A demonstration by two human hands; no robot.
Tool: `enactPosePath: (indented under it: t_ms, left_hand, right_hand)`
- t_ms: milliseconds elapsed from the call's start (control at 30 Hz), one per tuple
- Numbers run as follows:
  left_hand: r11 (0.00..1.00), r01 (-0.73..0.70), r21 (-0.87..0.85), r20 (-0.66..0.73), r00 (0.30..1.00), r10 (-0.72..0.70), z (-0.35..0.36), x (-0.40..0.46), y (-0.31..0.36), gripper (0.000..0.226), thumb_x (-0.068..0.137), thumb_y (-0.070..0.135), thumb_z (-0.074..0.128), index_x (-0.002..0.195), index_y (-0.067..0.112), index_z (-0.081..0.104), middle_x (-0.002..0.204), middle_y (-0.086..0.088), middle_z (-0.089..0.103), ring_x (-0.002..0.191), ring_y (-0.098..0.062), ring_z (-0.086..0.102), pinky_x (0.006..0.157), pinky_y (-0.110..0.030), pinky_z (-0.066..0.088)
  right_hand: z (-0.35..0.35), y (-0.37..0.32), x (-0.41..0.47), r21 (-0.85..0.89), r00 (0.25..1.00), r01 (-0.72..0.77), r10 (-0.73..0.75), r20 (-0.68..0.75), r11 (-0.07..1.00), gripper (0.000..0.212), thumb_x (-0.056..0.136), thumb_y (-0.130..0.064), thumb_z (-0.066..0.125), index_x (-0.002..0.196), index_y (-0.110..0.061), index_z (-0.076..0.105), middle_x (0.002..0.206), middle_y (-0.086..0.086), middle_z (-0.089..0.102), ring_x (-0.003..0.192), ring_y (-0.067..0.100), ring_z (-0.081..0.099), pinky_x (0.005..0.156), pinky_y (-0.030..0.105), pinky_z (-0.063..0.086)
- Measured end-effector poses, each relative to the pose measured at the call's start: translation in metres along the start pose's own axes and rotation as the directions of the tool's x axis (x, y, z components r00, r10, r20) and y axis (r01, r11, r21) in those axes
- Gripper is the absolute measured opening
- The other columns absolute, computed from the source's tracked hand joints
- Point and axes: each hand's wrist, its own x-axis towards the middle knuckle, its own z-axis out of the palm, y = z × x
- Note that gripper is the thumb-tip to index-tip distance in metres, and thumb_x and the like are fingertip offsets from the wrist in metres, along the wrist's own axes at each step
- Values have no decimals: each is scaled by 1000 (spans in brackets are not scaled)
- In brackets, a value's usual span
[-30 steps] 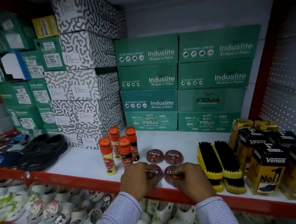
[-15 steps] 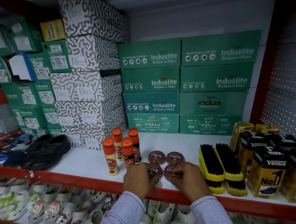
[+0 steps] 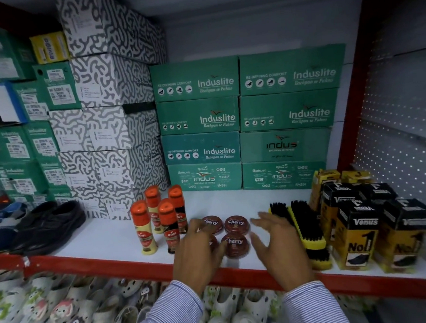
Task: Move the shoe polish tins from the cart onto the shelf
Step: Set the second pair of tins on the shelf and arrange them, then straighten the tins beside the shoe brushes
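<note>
Several round dark-red Cherry shoe polish tins lie flat on the white shelf [image 3: 106, 234] in a small square group. The back right tin [image 3: 236, 224] and front right tin [image 3: 235, 244] show fully. The back left tin [image 3: 212, 223] is partly covered, and the front left tin [image 3: 212, 242] is mostly hidden behind my left hand [image 3: 197, 253]. That hand hovers over the left tins with fingers spread, holding nothing. My right hand [image 3: 279, 247] is lifted just right of the tins, fingers apart and empty. The cart is out of view.
Orange-capped Kiwi liquid polish bottles [image 3: 158, 220] stand left of the tins. Black-bristled yellow brushes [image 3: 305, 228] and Venus boxes [image 3: 358, 237] crowd the right. Green Induslite shoe boxes [image 3: 247, 123] line the back. Black shoes [image 3: 50, 223] sit far left. The shelf's red front edge [image 3: 113, 264] runs below.
Both hands have let go of the front two tins and lifted off with fingers spread. The right hand moved to the right, uncovering the front right tin.
</note>
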Motion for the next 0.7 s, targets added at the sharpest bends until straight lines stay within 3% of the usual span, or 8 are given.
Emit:
enactPosePath:
  t_ms: [133,200,267,367,533,700]
  left_hand:
    - [944,-245,-223,12,967,254,19,3,53,42,90,33,59,132,27,56,136,4,51,122,-13,53,103,-31,49]
    - [915,-297,-275,82,941,330,36,3,74,52,93,26,59,143,25,46,152,2,42,138,-14,42,117,-24,32]
    - [902,-305,-305,152,919,363,50,4,89,56,94,18,59,147,23,42,157,1,37,143,-14,35,118,-20,23]
    - [907,-286,-310,207,911,358,63,8,95,50,93,15,58,142,22,50,154,2,44,141,-15,41,119,-31,34]
    - [919,-268,-288,197,923,331,66,6,98,43,92,9,58,134,21,58,145,2,55,133,-15,51,110,-17,31]
    - [927,-245,-283,203,930,308,62,5,99,34,94,10,58,127,20,61,139,3,59,125,-14,56,103,-13,34]
  right_hand:
    - [-40,29,-1,-106,999,16,-19,-33,994,36,94,-10,52,128,-16,60,142,2,53,133,19,44,113,28,28]
    - [-48,43,-2,-171,999,-3,11,50,985,40,95,-7,48,134,-13,54,148,5,46,140,22,36,115,29,25]
    - [-53,57,-7,-231,992,-8,38,123,973,43,95,-6,45,137,-13,50,151,6,42,143,22,31,116,32,28]
    - [-54,68,-10,-269,985,4,42,165,963,45,93,-3,46,136,-13,51,147,8,47,140,23,35,114,34,36]
    - [-56,75,-10,-257,987,4,37,154,966,49,88,2,50,135,-14,53,147,6,48,139,22,37,113,35,38]
    - [-59,80,-11,-245,988,-12,49,146,969,48,88,2,50,133,-14,55,146,4,49,138,21,39,112,37,39]
